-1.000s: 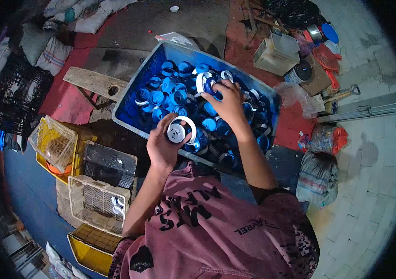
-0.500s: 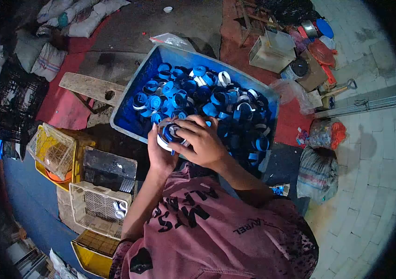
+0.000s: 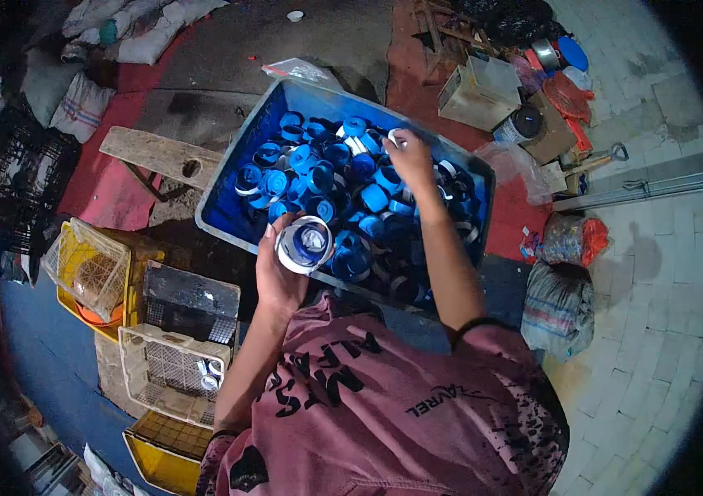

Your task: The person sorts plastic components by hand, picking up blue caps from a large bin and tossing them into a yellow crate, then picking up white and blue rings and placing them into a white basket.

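My left hand (image 3: 279, 277) is closed around a round white-and-blue plastic lid (image 3: 295, 248), its hollow side facing up and something pale inside. It is above the near left edge of a large blue tub (image 3: 228, 186). Over the middle of the tub, my right hand (image 3: 413, 165) pinches a white plastic ring (image 3: 395, 137) among the pieces; the fingers partly cover it. Many loose blue caps (image 3: 319, 178) and some white rings fill the tub in a heap.
A wooden bench (image 3: 149, 155) adjoins the tub's left side. Left of me are a cream crate (image 3: 161, 372) with a few white pieces and a yellow crate (image 3: 171, 459). Stuffed sacks (image 3: 562, 310), a pale box (image 3: 479, 93) and metal rails (image 3: 641, 190) lie to the right.
My right hand has left the lid and moved up and right to a white ring in the tub. My left hand still holds the lid, now with its inside in view.
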The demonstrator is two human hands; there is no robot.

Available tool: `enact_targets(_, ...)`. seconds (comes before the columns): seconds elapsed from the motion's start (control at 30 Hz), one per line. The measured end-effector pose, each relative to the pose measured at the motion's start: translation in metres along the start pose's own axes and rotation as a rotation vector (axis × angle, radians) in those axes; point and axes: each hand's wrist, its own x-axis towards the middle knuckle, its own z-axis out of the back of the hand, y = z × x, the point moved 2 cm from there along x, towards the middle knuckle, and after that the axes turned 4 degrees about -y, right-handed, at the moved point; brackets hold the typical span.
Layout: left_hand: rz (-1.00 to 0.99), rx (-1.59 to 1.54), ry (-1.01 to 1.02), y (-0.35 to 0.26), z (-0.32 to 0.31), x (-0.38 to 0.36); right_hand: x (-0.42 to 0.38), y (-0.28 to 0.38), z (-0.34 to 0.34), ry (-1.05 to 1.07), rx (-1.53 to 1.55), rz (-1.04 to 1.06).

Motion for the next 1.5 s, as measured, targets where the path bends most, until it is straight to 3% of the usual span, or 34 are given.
enact_targets(0.03,0.033,-0.052,-0.013,0.001,0.002,0.0,0.012,-0.04,-0.018,-0.017,-0.232,0.007)
enact_targets(0.13,0.07,-0.094,-0.038,0.002,0.002,0.001,0.034,-0.058,-0.032,0.302,-0.292,-0.126)
enact_targets(0.27,0.079,-0.093,-0.061,0.004,-0.003,0.002,0.032,-0.061,-0.025,0.22,-0.305,-0.216)
enact_targets(0.4,0.062,-0.047,-0.051,0.002,-0.005,0.005,0.025,-0.067,0.001,-0.028,0.004,0.027)
enact_targets(0.47,0.05,-0.038,-0.04,0.003,-0.005,0.007,0.007,-0.028,0.036,-0.001,0.224,-0.102)
enact_targets(0.57,0.025,-0.03,-0.013,0.005,-0.008,0.012,-0.029,0.023,0.068,0.139,0.637,-0.125)
enact_targets(0.67,0.032,-0.052,0.05,0.008,-0.015,0.017,-0.078,0.1,0.098,0.299,0.76,-0.227)
enact_targets(0.8,0.083,-0.124,0.105,0.011,-0.021,0.017,-0.115,0.167,0.099,0.317,0.546,0.617)
enact_targets(0.83,-0.016,-0.1,0.002,0.013,-0.023,0.019,-0.125,0.174,0.095,0.326,0.468,0.671)
enact_targets(1.0,-0.007,-0.157,0.109,0.01,-0.015,0.015,-0.15,0.181,0.082,0.355,0.204,0.741)
enact_targets(1.2,-0.003,-0.203,0.147,0.013,-0.013,0.014,-0.149,0.178,0.096,0.328,0.344,0.655)
enact_targets(1.33,0.053,-0.264,0.147,0.01,-0.021,0.008,-0.093,0.114,0.109,0.166,0.381,0.494)
enact_targets(1.4,0.045,-0.268,0.166,0.009,-0.02,0.005,-0.058,0.04,0.104,0.054,0.235,0.121)
enact_targets(1.5,0.068,-0.309,0.138,0.008,-0.019,0.002,-0.021,-0.118,0.089,0.065,-0.214,-0.091)
